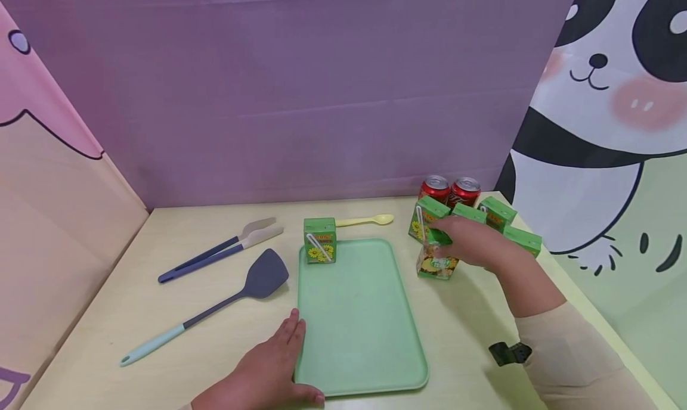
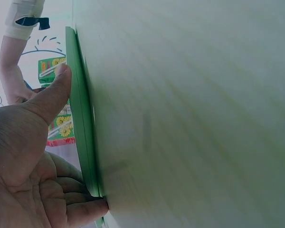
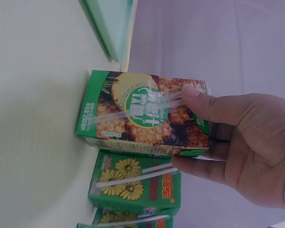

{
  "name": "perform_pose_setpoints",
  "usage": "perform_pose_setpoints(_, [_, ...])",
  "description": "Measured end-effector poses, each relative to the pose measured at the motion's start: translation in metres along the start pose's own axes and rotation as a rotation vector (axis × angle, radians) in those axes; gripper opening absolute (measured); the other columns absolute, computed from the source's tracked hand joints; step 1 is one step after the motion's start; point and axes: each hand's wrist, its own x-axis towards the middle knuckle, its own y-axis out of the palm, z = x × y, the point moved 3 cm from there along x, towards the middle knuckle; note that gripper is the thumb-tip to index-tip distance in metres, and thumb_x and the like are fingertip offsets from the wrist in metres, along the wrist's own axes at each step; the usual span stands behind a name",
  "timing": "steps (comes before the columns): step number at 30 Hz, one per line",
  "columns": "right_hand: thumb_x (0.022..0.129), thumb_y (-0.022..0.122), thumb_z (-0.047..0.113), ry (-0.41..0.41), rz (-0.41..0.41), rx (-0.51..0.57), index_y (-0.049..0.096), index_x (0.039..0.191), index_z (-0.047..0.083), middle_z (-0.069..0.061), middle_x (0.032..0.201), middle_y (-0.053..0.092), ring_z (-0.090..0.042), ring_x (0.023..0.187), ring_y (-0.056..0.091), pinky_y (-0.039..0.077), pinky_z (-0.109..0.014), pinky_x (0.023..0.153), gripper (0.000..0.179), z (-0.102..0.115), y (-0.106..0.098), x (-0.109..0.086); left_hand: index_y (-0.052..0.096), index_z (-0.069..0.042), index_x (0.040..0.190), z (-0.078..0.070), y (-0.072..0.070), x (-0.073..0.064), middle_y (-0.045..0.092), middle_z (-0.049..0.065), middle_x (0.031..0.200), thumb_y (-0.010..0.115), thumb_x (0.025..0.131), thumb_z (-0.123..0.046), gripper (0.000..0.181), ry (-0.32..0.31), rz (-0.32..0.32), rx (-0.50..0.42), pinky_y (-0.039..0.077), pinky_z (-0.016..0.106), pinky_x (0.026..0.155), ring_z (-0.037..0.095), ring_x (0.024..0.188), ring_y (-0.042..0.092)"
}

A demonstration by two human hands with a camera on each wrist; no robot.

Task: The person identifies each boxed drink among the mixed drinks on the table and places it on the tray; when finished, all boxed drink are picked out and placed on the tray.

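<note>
Foreground, head view: one right sleeve; one left hand, fingers extended, not gripping, touching the left edge of a green tray. One chrysanthemum-print carton upright in the tray's far left corner. Right hand, beyond the tray's right side, pinching one pineapple-print carton. Beside and behind it, at least four green cartons; two red cans at the rear. Off the tray: yellow spoon, spatula, tongs. Progress, as judged: one carton placed; the pineapple one taken up but not yet on the tray; the grouped cartons apart from it, whether they belong to the work uncertain.

Left wrist view: thumb against the tray's rim, fingers fairly straight, nothing grasped.

Right wrist view: thumb on the pineapple carton's printed face, fingers behind; chrysanthemum cartons close alongside. Whether its base clears the table: cannot tell.
</note>
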Motion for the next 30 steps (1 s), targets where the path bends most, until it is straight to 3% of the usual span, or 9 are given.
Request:
perform_pose_setpoints(14, [0.088,0.074,0.024,-0.118,-0.07,-0.019,0.055,0.137,0.006,-0.013,0.134,0.059,-0.034,0.128,0.051,0.042,-0.053,0.104,0.055,0.042,-0.017,0.028,0.026,0.001,0.153,0.002,0.001,0.001,0.013,0.019,0.163,0.069,0.067,-0.078,0.125,0.002,-0.007,0.006,0.046,0.049,0.101,0.034,0.147,0.028])
perform_pose_setpoints(23, [0.09,0.073,0.028,-0.195,-0.078,-0.064,0.053,0.139,0.006,-0.012,0.139,0.056,-0.031,0.13,0.051,0.042,-0.048,0.106,0.058,0.069,-0.01,0.055,0.027,0.001,0.153,0.002,0.001,0.002,0.015,0.019,0.163,0.07,0.067,-0.077,0.125,0.0,-0.011,0.015,0.047,0.049,0.1,0.034,0.146,0.029])
perform_pose_setpoints(30, [0.089,0.073,0.027,-0.201,-0.037,-0.043,0.053,0.138,0.006,-0.011,0.134,0.058,-0.028,0.124,0.054,0.045,-0.045,0.103,0.057,0.085,0.002,0.071,0.028,0.003,0.152,0.002,0.001,0.003,0.015,0.021,0.163,0.071,0.065,-0.077,0.125,0.002,-0.002,0.008,0.046,0.049,0.102,0.036,0.146,0.028])
